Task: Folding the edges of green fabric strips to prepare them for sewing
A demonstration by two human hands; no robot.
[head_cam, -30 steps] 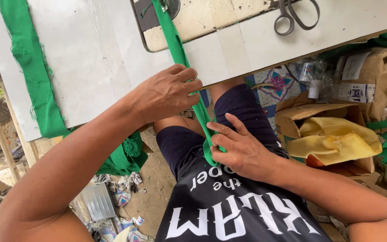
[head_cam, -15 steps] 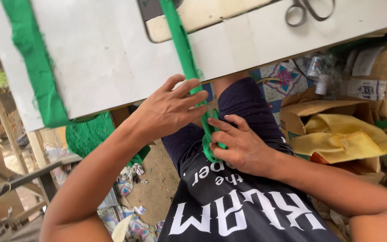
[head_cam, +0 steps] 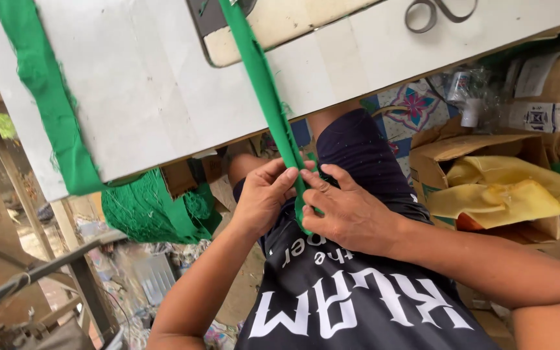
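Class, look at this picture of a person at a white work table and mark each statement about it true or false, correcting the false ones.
1. Both hands pinch the green fabric strip. True: the left hand and right hand meet on it just below the table edge.
2. The scissors lie in the person's lap. False: they lie on the white table.
3. The cardboard box holds yellow cloth. True.
4. The strip is red. False: it is green.
5. A second piece of green fabric hangs over the table's left end. True.
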